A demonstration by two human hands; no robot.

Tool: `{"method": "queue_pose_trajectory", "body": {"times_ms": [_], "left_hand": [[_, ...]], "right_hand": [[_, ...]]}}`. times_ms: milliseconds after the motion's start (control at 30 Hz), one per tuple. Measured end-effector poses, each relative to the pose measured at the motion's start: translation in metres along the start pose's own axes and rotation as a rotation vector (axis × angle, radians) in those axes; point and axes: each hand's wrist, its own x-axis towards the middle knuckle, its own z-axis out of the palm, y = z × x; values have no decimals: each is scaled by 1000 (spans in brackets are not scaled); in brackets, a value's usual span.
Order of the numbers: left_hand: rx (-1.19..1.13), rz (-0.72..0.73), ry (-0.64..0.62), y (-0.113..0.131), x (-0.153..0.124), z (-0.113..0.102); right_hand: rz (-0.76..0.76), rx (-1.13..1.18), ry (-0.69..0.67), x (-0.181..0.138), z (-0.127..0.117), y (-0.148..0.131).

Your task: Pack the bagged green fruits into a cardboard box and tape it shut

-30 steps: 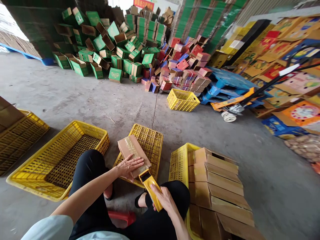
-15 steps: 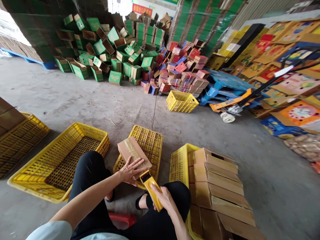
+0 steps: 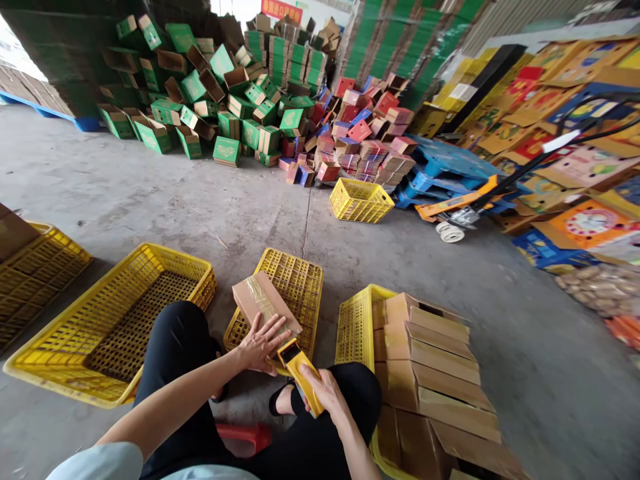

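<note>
Concrete floor (image 3: 150, 193) of a storage hall, seen from above a seated person's knees. At 11 o'clock lies a heap of green boxes (image 3: 220, 100). At 8 o'clock stands an open yellow crate (image 3: 165, 252), and at 4 o'clock a second crate (image 3: 355, 327) holds a stack of flat brown cartons (image 3: 440, 360). At 6 o'clock, between the two, an upturned yellow crate (image 3: 300, 287) serves as the surface. The cardboard box (image 3: 257, 300) lies on it, its taped face up and its long axis pointing to 11 o'clock. The hands are apart. The left hand (image 3: 261, 343) lies flat with fingers spread on the near end of the box. The right hand (image 3: 325, 390) is clamped round a yellow tape dispenser (image 3: 297, 363), whose head meets the box's near edge at 5 o'clock.
</note>
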Motion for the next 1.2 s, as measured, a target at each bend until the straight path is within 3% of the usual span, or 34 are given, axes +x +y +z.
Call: {"method": "queue_pose_trajectory", "body": {"times_ms": [133,400,733,967,1200], "left_hand": [[-3,-38,32,9,-3,3],[-35,59,-26,7,-5,5],[112,36,142,5,-6,25],[111,6,118,8,-5,22],[64,2,93,9,-7,19]], "right_hand": [[24,27,-32,-3,0,-2],[1,16,-36,-4,1,3],[-100,10,-124,-17,-18,14],[-72,8,-92,-29,-27,20],[-16,11,-83,-13,-20,18]]}}
